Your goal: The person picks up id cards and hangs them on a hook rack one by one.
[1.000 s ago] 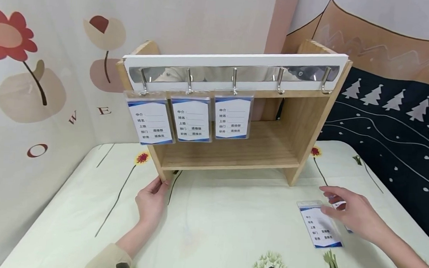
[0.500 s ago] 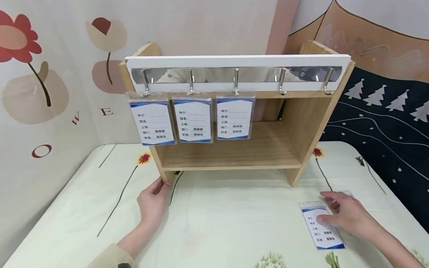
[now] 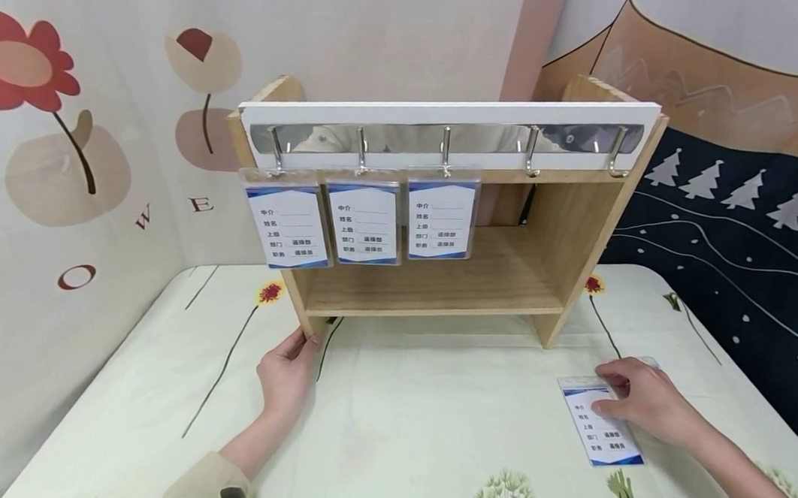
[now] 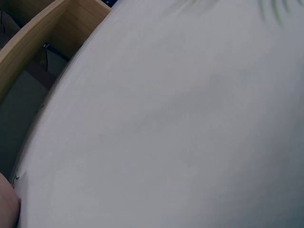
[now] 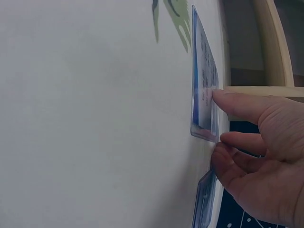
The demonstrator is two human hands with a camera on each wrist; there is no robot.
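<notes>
In the head view, my left hand [image 3: 286, 371] grips the lower front end of the left side panel of a wooden desktop shelf [image 3: 430, 296]. My right hand [image 3: 651, 401] is low over a clear-sleeved name badge [image 3: 607, 440] that lies flat on the flowered cloth. Its thumb touches the badge's face, and the bent index fingertip is right at the badge's top corner, with a gap between the two. The right wrist view shows the thumb at the edge of this badge [image 5: 204, 95], and another badge [image 5: 204, 199] below the curled fingers.
A white rail [image 3: 406, 110] with several metal hooks [image 3: 533, 151] runs across the shelf's front. Three badges [image 3: 369, 225] hang side by side from its left and middle hooks. A patterned fabric wall [image 3: 107, 136] stands behind, with a dark tree-printed one [image 3: 725, 228] at right.
My right hand has come down onto the lying badge, and its index finger has bent toward the badge's top corner. My left hand keeps its grip on the shelf. The view has shifted slightly.
</notes>
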